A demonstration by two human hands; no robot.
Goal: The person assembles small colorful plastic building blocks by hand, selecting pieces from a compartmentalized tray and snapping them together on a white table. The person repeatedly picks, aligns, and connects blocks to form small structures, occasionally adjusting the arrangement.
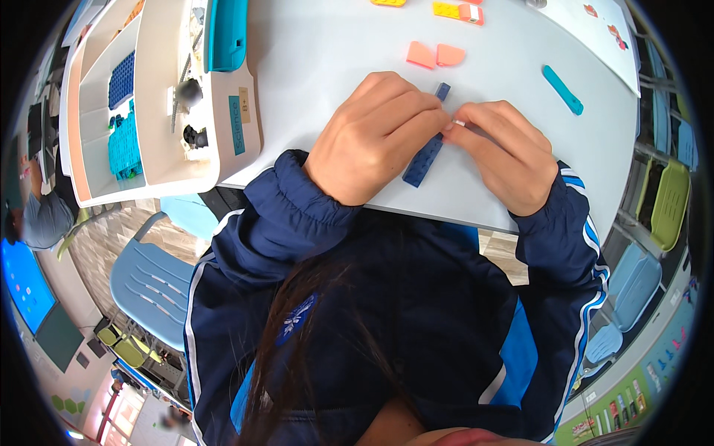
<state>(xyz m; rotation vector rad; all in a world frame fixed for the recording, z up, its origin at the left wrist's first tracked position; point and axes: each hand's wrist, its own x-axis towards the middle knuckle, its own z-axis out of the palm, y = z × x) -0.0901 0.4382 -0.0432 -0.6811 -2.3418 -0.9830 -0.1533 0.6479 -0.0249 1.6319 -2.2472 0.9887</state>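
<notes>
At upper centre of the frame, my left hand [375, 137] is closed over the blue bar [423, 163]; my right hand [513, 152] pinches a small white piece [460, 123]. Whether these are joined, I cannot tell; two pink pieces [421, 56] above remain unattached.

A long, narrow, dark blue plastic building strip with round studs [425, 160] sits near the close edge of the tabletop [320, 52], studs showing on its nearer part. It slants, its far end leaning right; its middle is covered, so whether it is one piece or two cannot be told. A small white piece [460, 123], mostly hidden, is pinched just right of it.
</notes>
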